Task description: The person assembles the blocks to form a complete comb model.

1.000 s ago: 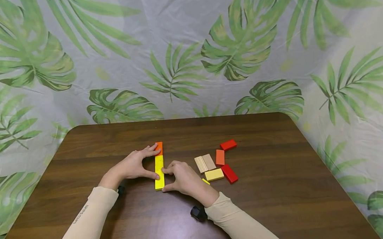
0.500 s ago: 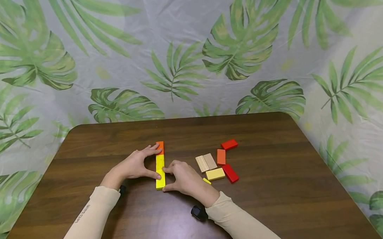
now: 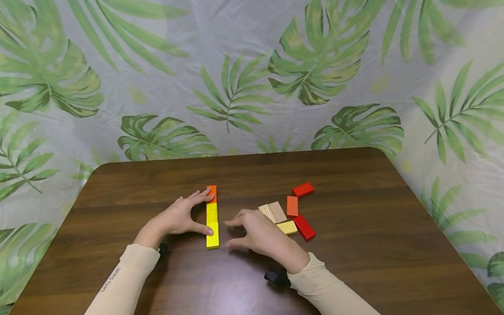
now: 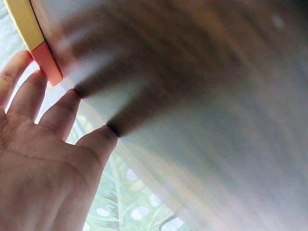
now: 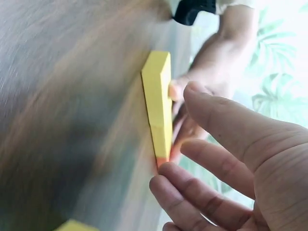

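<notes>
An orange block [image 3: 211,188] and two yellow blocks lie end to end in a straight row on the table. The middle yellow block [image 3: 212,213] adjoins the orange one, and the near yellow block [image 3: 213,241] ends the row closest to the person. On the left side, the left hand [image 3: 176,218] has its fingers stretched out to the orange block and its thumb on the near yellow block. The right hand [image 3: 262,235] is a short gap to the right of the row, fingers loosely bent, holding nothing. In the right wrist view its fingers [image 5: 207,190] and thumb stand apart.
Right of the right hand lie a ridged wooden block [image 3: 267,212], a plain wooden block [image 3: 277,211], a pale yellow block [image 3: 289,228], an orange-red block [image 3: 292,206] and two red blocks [image 3: 303,227]. The brown table [image 3: 356,272] meets a leaf-patterned curtain [image 3: 236,143] at the back.
The right hand has drawn back to the right, away from the yellow blocks it was touching. It now hides a small yellow piece seen before. The left hand stays at the row.
</notes>
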A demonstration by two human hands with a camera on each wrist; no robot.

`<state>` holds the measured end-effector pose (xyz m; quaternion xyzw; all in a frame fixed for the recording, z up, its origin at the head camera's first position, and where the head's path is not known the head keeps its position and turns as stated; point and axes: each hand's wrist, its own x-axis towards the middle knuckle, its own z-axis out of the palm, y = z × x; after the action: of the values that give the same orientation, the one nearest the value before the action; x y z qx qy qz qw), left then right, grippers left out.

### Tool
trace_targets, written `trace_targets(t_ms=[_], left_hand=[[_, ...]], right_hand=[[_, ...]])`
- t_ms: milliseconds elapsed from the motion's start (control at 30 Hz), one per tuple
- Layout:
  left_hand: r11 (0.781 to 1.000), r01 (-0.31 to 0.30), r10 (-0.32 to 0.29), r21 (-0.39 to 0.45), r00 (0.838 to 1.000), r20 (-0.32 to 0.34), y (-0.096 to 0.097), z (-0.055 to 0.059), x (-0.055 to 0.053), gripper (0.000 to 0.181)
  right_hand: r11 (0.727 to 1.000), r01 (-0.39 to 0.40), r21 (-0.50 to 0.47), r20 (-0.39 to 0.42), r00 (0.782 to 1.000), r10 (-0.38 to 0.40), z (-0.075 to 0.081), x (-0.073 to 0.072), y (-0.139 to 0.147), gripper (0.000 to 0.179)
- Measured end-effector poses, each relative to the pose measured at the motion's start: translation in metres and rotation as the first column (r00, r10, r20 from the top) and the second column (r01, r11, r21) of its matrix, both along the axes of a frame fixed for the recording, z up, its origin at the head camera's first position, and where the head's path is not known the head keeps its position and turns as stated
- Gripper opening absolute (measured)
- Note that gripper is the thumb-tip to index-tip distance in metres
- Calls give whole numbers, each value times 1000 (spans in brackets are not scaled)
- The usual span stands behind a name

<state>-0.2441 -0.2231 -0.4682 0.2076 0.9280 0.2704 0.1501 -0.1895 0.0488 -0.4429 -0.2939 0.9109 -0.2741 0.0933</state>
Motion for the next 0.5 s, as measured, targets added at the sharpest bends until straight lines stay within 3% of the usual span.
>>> trace_targets(t_ms=[500], left_hand=[[1000,-4,4,-10,1000,11,0,0,1,100]], right_hand=[[993,118,-14,29,993,-117,15,9,44,44]])
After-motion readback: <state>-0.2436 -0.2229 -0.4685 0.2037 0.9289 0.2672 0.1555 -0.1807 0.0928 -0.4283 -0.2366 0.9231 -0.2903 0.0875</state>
